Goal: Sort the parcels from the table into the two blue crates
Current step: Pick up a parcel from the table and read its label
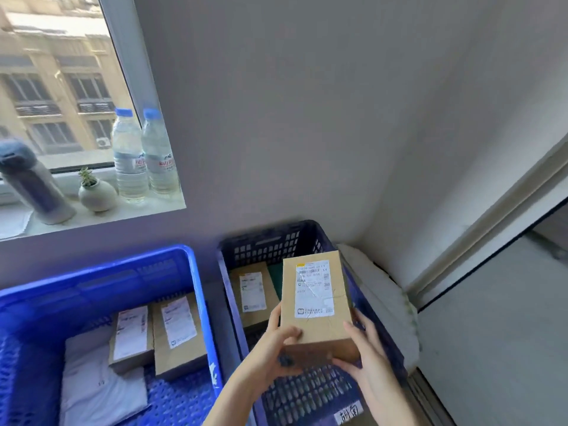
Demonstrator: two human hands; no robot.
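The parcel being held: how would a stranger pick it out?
Find the darker blue crate on the right. Above it, the left hand and right hand grip a brown cardboard box with a white label. Unlike the boxes lying in the crates, it is in the air.

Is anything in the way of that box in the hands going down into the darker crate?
Nothing visible blocks it. The left hand and right hand hold the parcel over the darker crate. One other box lies at its far left, but the mesh floor nearer the person is bare.
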